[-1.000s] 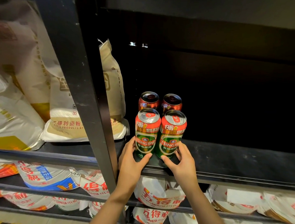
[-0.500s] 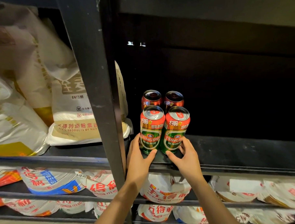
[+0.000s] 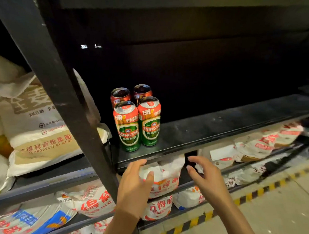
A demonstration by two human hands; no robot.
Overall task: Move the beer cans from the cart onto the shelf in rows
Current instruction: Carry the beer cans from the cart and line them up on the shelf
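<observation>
Red-and-green beer cans (image 3: 127, 126), black shelf (image 3: 220, 126), yellow-black striped floor tape (image 3: 253, 193)

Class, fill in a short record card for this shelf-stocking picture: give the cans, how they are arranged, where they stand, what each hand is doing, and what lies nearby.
cans: four beer cans, upright
arrangement: two rows of two, close together
place: black shelf, near the upright post
left hand: open, below the shelf edge, holding nothing
right hand: open, holding nothing
nearby: flour sacks on the left and on the lower tiers

head cam | looks forward-down, tilted | near shelf (image 3: 220, 130) front edge | single view
</observation>
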